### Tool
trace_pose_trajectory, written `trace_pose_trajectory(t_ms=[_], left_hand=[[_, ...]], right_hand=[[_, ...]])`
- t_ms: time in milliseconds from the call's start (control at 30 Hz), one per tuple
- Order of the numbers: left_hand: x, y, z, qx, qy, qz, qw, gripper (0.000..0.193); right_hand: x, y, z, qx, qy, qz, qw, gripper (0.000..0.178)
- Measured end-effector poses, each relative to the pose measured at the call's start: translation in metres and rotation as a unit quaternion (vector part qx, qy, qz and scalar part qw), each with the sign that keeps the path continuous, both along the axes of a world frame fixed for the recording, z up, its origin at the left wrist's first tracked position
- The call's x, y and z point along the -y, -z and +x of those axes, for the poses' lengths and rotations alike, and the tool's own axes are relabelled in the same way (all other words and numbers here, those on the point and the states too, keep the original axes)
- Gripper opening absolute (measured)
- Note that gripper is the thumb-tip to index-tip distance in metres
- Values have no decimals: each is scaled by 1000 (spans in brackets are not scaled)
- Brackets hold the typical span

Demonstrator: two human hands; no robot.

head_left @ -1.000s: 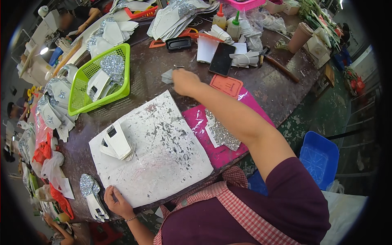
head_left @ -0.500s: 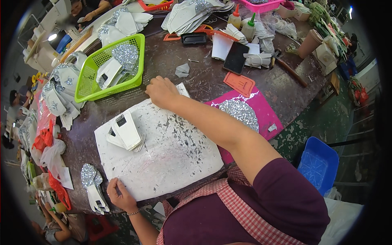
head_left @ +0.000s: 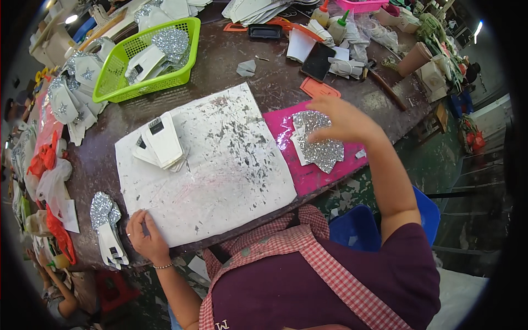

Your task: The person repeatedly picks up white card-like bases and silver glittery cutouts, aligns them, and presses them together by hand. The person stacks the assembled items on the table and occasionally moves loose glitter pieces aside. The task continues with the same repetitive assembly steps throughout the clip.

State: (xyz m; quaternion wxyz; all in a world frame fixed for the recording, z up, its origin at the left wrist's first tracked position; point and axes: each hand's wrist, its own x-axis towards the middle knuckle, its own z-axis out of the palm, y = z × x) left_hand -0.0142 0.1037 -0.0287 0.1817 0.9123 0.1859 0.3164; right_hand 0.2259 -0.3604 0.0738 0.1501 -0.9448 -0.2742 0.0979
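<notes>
My right hand (head_left: 349,122) is over a small pile of silver glitter pieces (head_left: 327,157) on a pink mat (head_left: 278,132). Its fingers are spread, slightly blurred, and hold nothing I can see; whether they touch the glitter is unclear. At the near left corner of a scuffed white sheet (head_left: 220,209) rests my left hand (head_left: 147,239), fingers loosely bent and apart, nothing in them. A stack of white cut pieces with black patches (head_left: 168,146) lies on the sheet's left part. Left of my left hand sits a bundle of glitter-topped white pieces (head_left: 107,231).
A green basket (head_left: 190,60) holds more glitter and white pieces. Farther right are an orange template (head_left: 318,88), a dark phone (head_left: 318,61), a hammer (head_left: 388,91), glue bottles (head_left: 337,28) and a brown cup (head_left: 413,59). A blue bin (head_left: 356,226) stands below the table edge.
My right hand has moved from the sheet's far edge rightward and nearer, over the glitter pieces, its fingers now spread. My left hand stays at the sheet's corner. The view has shifted.
</notes>
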Motion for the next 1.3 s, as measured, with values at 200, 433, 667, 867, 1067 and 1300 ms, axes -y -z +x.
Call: trace_pose_trajectory(t_ms=[200, 433, 667, 867, 1067, 1300], left_hand=[[-5, 3, -10, 29, -8, -5, 1000, 12], [-6, 3, -11, 78, 66, -294, 950, 16], [166, -66, -8, -93, 310, -534, 781, 25], [187, -80, 21, 27, 365, -686, 629, 23], [141, -62, 12, -13, 321, -614, 721, 14], [115, -62, 13, -120, 305, -647, 689, 16]], right_hand=[[-22, 26, -80, 69, 44, 3, 997, 90], [-5, 35, -87, 5, 149, 301, 942, 33], [-39, 18, -127, 495, 41, 347, 795, 22], [-109, 16, -181, 431, -144, 274, 848, 31], [-127, 6, -171, 272, -183, 331, 885, 42], [-144, 2, -138, 91, -178, 295, 934, 71]])
